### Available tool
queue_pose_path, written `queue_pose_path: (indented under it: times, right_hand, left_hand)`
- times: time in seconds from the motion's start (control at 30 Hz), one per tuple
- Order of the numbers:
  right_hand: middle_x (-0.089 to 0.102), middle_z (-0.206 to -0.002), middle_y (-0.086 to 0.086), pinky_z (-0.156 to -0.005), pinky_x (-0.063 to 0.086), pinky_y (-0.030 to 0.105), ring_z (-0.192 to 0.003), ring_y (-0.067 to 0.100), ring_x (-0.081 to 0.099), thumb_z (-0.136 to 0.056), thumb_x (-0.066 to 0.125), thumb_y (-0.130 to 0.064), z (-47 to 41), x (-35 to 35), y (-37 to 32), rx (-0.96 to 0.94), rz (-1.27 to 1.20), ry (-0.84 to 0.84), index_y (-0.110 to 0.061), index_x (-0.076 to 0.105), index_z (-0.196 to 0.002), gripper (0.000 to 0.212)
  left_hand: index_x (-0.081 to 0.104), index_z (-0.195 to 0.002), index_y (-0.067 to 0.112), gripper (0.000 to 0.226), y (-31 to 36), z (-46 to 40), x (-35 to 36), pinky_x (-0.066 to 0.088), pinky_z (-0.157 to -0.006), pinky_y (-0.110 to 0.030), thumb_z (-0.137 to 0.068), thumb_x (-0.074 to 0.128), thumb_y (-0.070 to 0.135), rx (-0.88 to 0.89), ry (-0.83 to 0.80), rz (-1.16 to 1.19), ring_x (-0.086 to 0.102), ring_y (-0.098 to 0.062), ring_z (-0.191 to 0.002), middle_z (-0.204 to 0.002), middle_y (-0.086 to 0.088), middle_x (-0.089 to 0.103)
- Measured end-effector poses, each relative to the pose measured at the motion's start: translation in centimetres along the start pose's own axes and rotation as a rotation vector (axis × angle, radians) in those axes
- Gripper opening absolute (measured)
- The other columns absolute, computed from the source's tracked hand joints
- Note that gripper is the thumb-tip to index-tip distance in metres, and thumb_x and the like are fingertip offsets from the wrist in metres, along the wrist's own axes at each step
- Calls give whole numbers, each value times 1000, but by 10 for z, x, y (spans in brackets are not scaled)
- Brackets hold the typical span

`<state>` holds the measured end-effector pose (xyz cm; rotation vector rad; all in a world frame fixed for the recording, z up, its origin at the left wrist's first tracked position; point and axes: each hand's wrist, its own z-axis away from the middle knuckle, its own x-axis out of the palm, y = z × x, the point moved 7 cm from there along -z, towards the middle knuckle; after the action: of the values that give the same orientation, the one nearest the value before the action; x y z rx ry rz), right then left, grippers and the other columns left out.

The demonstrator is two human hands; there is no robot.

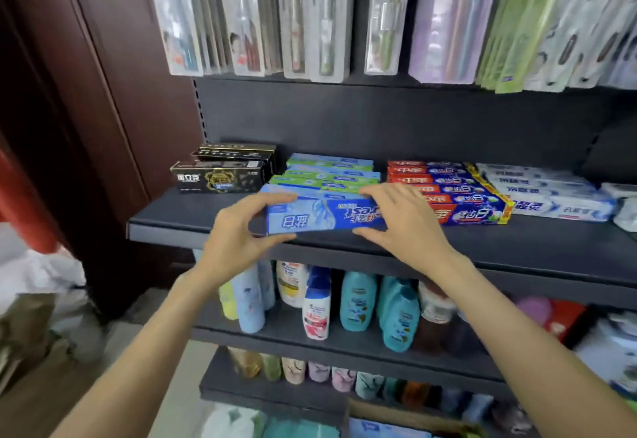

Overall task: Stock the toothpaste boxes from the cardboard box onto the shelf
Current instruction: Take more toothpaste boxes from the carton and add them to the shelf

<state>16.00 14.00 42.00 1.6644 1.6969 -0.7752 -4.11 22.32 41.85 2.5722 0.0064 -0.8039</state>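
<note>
At the bottom edge, the cardboard box (406, 418) is seen only in part, with blue packs showing inside it. Above it, rows of bottles (358, 303) are lined up on the lower shelves. Both forearms are stretched up to the dark shelf (165, 227), where a blue toothpaste box (320, 218) is held lengthwise at the front edge, its printing upside down to the camera. Its left end is gripped by the left hand (238, 234), thumb above and fingers curled beneath; its right end is clasped by the right hand (403, 220), fingers laid over the top and thumb under the front edge. Whether the box rests fully on the shelf cannot be told. Just behind it, green-and-blue boxes (327, 172) are lined up in a row; black boxes (224, 168) are stacked to the left, red-and-blue boxes (448, 189) and white boxes (544, 192) to the right. Farthest up, packaged toothbrushes (327, 17) are hung against the back panel
</note>
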Motion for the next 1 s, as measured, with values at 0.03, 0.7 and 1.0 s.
queue_pose_path:
  times: [0.03,0.7,1.0]
  right_hand:
    - [65,-110,3,-91,38,35,-101,26,59,-72,76,-41,-5,4,-5,19,-27,-25,-13,59,-114,53]
    - [68,-98,0,-72,59,40,-79,17,69,-90,56,-44,5,53,-41,874,-1105,28,-20,40,-114,38]
    - [62,-119,10,-86,44,35,-105,26,58,-90,60,-25,-59,12,-39,305,-378,-169,-25,33,-145,61]
  left_hand:
    - [60,-115,21,48,-10,1,-5,42,-92,-11,-70,79,21,-29,2,22,57,6,-107,-116,30,57]
    - [61,-118,18,48,-19,37,18,48,-81,-15,-75,75,33,-344,371,125,59,-2,-91,-108,16,61]
    - [55,-121,21,57,-40,31,36,42,-92,-34,-84,36,61,-306,65,-220,56,-15,-109,-117,6,63]
